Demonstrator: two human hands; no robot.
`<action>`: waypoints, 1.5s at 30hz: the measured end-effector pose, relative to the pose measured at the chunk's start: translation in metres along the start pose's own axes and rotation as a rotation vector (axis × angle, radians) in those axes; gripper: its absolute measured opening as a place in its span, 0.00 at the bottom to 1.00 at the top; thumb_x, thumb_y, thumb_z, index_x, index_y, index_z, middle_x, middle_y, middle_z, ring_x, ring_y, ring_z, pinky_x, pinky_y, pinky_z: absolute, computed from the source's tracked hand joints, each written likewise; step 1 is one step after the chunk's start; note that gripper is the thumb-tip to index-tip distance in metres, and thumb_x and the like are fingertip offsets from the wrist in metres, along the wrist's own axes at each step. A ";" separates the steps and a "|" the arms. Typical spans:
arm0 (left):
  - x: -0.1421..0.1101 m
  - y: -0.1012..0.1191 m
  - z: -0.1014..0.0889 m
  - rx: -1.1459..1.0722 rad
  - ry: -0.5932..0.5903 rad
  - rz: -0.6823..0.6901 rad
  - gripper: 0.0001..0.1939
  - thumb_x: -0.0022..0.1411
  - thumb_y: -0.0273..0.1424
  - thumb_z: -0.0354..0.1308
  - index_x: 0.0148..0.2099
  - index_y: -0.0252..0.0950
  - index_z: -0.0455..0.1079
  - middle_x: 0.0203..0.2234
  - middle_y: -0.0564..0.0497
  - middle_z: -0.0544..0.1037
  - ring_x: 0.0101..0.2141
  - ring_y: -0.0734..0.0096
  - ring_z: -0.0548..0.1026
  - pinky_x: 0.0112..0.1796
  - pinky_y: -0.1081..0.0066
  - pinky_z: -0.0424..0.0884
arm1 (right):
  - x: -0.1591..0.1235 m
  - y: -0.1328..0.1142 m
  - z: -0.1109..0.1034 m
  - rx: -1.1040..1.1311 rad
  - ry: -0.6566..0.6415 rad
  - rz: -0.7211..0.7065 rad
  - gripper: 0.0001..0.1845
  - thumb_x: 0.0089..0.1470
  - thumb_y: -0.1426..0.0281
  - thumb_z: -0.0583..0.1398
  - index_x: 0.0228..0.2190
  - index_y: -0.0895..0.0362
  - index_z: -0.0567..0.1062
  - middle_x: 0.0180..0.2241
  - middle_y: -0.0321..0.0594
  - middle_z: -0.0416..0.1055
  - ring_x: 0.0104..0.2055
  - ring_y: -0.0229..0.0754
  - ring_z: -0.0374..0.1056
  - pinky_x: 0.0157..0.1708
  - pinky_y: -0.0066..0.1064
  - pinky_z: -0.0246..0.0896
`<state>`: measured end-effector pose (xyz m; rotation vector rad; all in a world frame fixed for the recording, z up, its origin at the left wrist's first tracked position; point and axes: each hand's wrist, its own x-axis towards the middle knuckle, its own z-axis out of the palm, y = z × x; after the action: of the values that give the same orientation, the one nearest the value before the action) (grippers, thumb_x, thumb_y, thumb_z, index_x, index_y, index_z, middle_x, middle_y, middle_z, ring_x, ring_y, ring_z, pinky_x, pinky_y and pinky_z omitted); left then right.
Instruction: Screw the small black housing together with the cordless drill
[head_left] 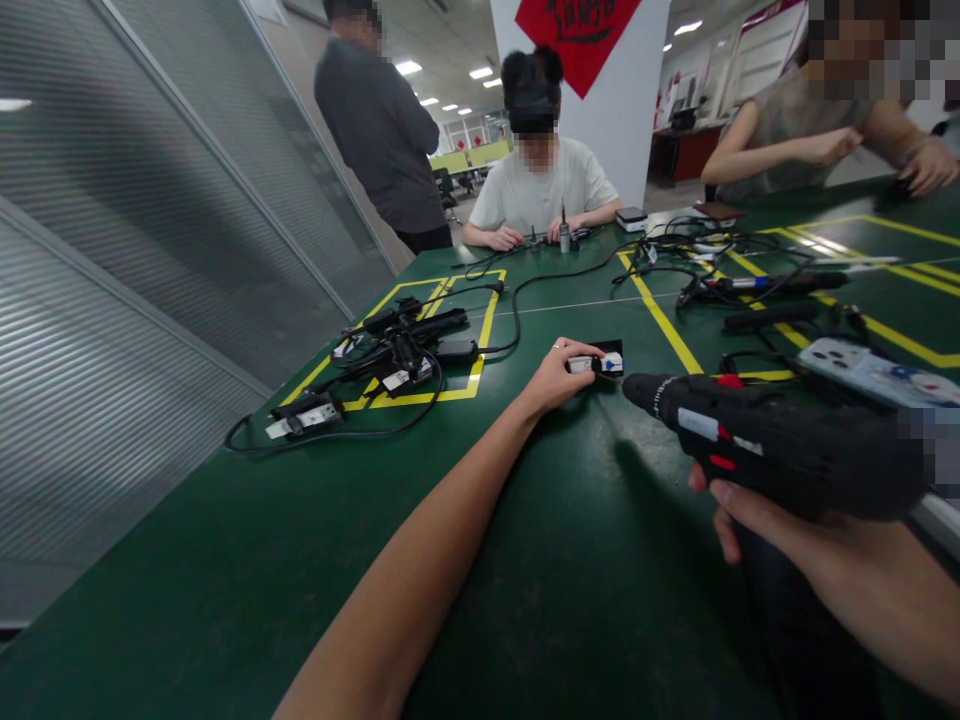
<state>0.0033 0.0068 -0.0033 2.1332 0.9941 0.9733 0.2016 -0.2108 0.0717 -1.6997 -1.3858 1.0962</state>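
The left hand (559, 380) pinched a small block (612, 362), seemingly to steady it. The right hand (806, 540) gripped the drill (780, 440), presumably to aim its tip there

Black cordless drill (780, 435), bit pointing at small black-and-white part (611, 362) on green tabletop (570, 560)
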 end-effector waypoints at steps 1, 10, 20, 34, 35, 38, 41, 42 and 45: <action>0.000 0.000 0.000 -0.001 -0.001 0.002 0.18 0.51 0.24 0.55 0.45 0.35 0.73 0.40 0.48 0.69 0.41 0.70 0.67 0.46 0.69 0.66 | -0.001 0.000 -0.001 -0.006 -0.002 0.001 0.19 0.47 0.48 0.58 0.27 0.49 0.77 0.27 0.35 0.74 0.35 0.48 0.69 0.44 0.42 0.57; 0.000 0.001 -0.001 0.003 -0.002 0.010 0.17 0.51 0.24 0.55 0.45 0.35 0.73 0.39 0.48 0.69 0.42 0.70 0.67 0.46 0.69 0.66 | 0.000 0.006 -0.001 -0.048 0.016 -0.009 0.21 0.45 0.47 0.57 0.19 0.49 0.76 0.28 0.35 0.75 0.36 0.49 0.70 0.42 0.40 0.61; 0.000 0.002 -0.001 0.018 -0.004 0.009 0.17 0.52 0.25 0.55 0.45 0.36 0.73 0.39 0.48 0.68 0.42 0.69 0.67 0.47 0.68 0.66 | 0.000 -0.004 -0.001 -0.113 0.050 -0.048 0.25 0.44 0.46 0.56 0.11 0.50 0.72 0.30 0.37 0.78 0.37 0.50 0.72 0.36 0.35 0.67; 0.001 0.000 0.000 0.029 0.008 0.016 0.16 0.52 0.25 0.55 0.45 0.36 0.73 0.38 0.48 0.69 0.43 0.69 0.67 0.48 0.68 0.65 | -0.002 -0.003 -0.001 -0.106 0.056 0.004 0.24 0.42 0.45 0.56 0.12 0.49 0.73 0.25 0.37 0.77 0.34 0.50 0.72 0.36 0.37 0.68; 0.001 0.000 0.000 0.030 0.009 0.017 0.16 0.52 0.25 0.55 0.45 0.36 0.73 0.38 0.48 0.69 0.43 0.69 0.67 0.48 0.68 0.65 | -0.002 -0.003 0.000 -0.108 0.055 0.000 0.24 0.41 0.45 0.56 0.12 0.49 0.73 0.26 0.37 0.77 0.34 0.50 0.72 0.36 0.37 0.68; 0.000 0.000 0.000 0.024 0.010 0.015 0.16 0.52 0.25 0.55 0.45 0.36 0.73 0.39 0.48 0.68 0.43 0.69 0.67 0.48 0.68 0.65 | 0.001 -0.002 0.000 -0.103 0.050 -0.002 0.24 0.41 0.44 0.56 0.12 0.49 0.74 0.26 0.38 0.78 0.35 0.52 0.73 0.36 0.38 0.68; -0.001 0.001 0.000 0.011 0.004 0.010 0.16 0.52 0.25 0.56 0.45 0.36 0.73 0.39 0.48 0.68 0.42 0.70 0.67 0.47 0.68 0.66 | 0.003 0.001 -0.002 -0.095 0.019 0.012 0.25 0.41 0.43 0.56 0.14 0.49 0.74 0.29 0.37 0.79 0.38 0.53 0.72 0.37 0.38 0.67; -0.001 0.001 -0.001 0.004 0.003 0.010 0.16 0.52 0.25 0.55 0.45 0.36 0.73 0.39 0.48 0.68 0.42 0.70 0.67 0.47 0.68 0.66 | 0.003 0.002 -0.002 -0.098 0.012 0.025 0.25 0.42 0.43 0.55 0.14 0.49 0.74 0.31 0.37 0.79 0.40 0.53 0.72 0.38 0.38 0.67; -0.001 0.000 -0.001 -0.011 0.000 0.012 0.17 0.52 0.25 0.55 0.45 0.36 0.73 0.40 0.48 0.68 0.41 0.70 0.68 0.46 0.69 0.66 | 0.002 0.002 -0.002 -0.099 0.015 0.037 0.25 0.43 0.44 0.55 0.14 0.49 0.74 0.30 0.36 0.78 0.39 0.52 0.72 0.41 0.39 0.64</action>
<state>0.0019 0.0060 -0.0029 2.1321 0.9744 0.9824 0.2038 -0.2093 0.0706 -1.8069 -1.4258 1.0479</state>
